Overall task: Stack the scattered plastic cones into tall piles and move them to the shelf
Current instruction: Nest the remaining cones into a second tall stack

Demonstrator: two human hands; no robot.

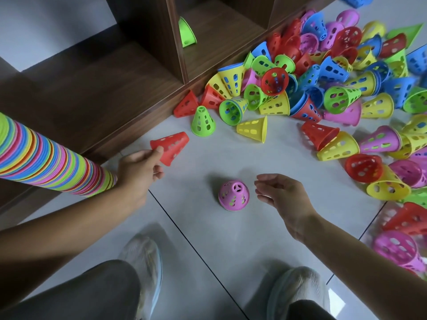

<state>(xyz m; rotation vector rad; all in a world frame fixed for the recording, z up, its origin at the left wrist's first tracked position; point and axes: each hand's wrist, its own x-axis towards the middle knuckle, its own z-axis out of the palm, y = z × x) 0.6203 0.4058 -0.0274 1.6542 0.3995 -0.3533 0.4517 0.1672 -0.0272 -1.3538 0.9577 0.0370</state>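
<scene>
My left hand (138, 166) pinches a red perforated cone (171, 144) by its narrow end, lifted above the floor. A pink cone (233, 195) stands upright on the tiles between my hands, possibly topping a short stack. My right hand (279, 191) hovers just right of it, fingers apart and holding nothing. A tall multicoloured pile of stacked cones (50, 161) leans in from the left, beside my left forearm. A big heap of loose cones (323, 84) in red, yellow, green, blue and pink spreads across the upper right. One green cone (186, 32) sits inside the dark wooden shelf (129, 93).
Single cones lie apart from the heap: a green one (202, 121) upright, a yellow one (253, 128) on its side. My two shoes (143, 269) and knees fill the bottom edge. More cones line the right side (397, 248). Grey floor tiles (208, 239) lie between.
</scene>
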